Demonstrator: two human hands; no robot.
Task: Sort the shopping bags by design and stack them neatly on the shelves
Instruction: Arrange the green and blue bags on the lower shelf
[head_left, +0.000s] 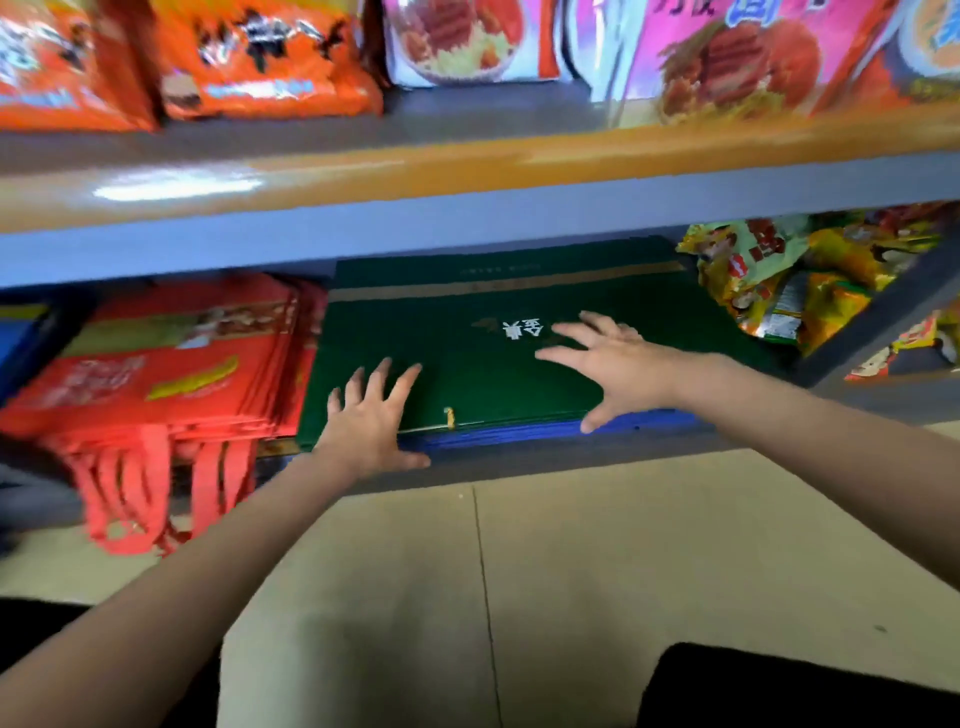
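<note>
The green bags lay flat at the centre of the frame on the lower shelf, stacked on blue bags whose edges showed beneath. Your left hand and right hand were both spread wide and flat, holding nothing; contact with the top bag could not be confirmed. The step in hand appeared to be squaring this pile. Red bags sat just beside, at left, handles drooping over the edge; these likely needed tucking next.

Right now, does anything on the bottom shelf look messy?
Yes. The red bags have handles dangling over the shelf edge, and the yellow packets on the right lie in a jumbled heap. The green bag lies flat.
</note>
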